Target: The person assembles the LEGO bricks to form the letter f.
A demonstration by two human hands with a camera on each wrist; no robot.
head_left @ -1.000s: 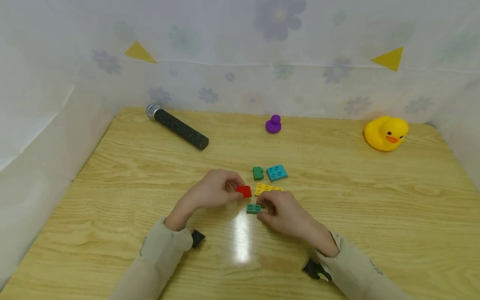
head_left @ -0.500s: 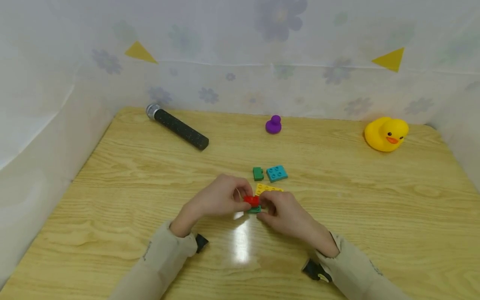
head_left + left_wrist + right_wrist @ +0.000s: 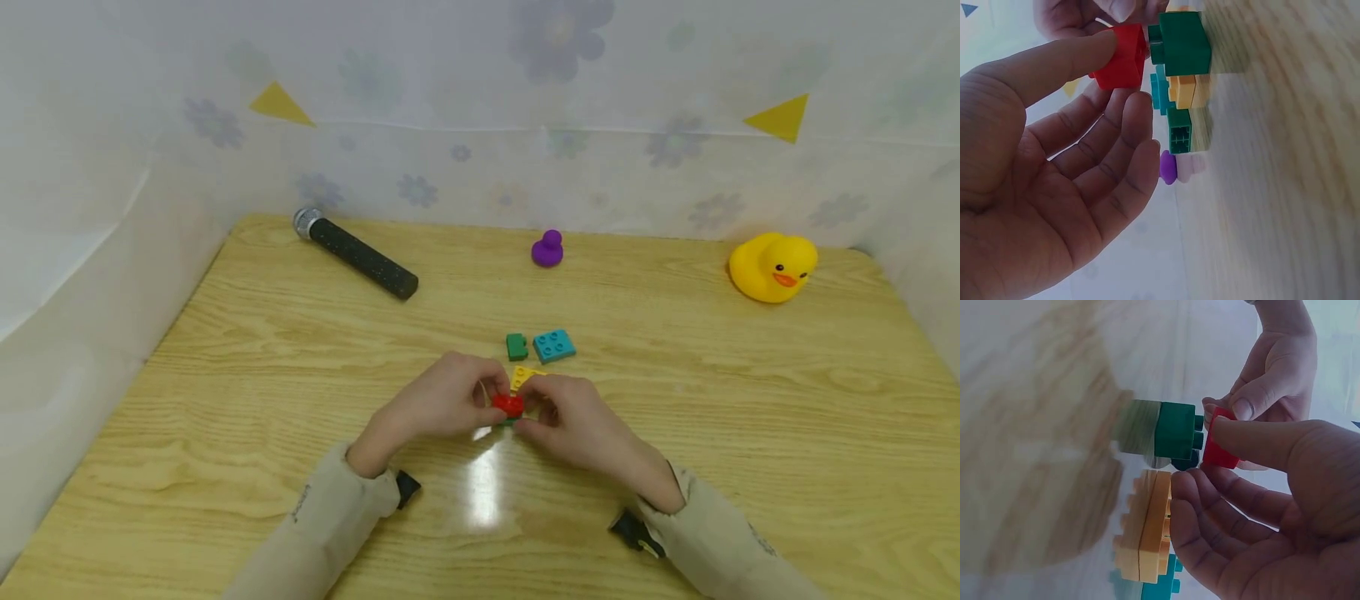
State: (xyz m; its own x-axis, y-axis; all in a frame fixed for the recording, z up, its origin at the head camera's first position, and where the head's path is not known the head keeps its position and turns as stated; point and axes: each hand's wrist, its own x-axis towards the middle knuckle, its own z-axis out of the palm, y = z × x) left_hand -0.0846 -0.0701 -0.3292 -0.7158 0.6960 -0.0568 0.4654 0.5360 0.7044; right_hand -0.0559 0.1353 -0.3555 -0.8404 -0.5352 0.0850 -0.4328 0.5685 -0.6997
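Observation:
My left hand (image 3: 450,396) pinches a red toy building brick (image 3: 508,406) between thumb and fingers. From the other side, my right hand (image 3: 572,423) has its thumb and fingertips on the same red brick. Just below it a green two-stud brick (image 3: 1175,430) stands on the table, studs up. In the left wrist view a narrow gap shows between the red brick's underside and the green studs. Behind the hands lies a yellow brick (image 3: 525,377), partly hidden by the right hand. Farther back are a small green brick (image 3: 516,347) and a blue four-stud brick (image 3: 554,346).
Toward the back of the wooden table (image 3: 225,375) lie a black microphone (image 3: 363,258), a small purple duck-like toy (image 3: 547,250) and a yellow rubber duck (image 3: 768,268). A flowered white curtain (image 3: 465,92) hangs behind the table edge.
The left hand has brought the red brick rightward and nearer, over the green brick. The right fingers have shifted from the green brick up to the red one.

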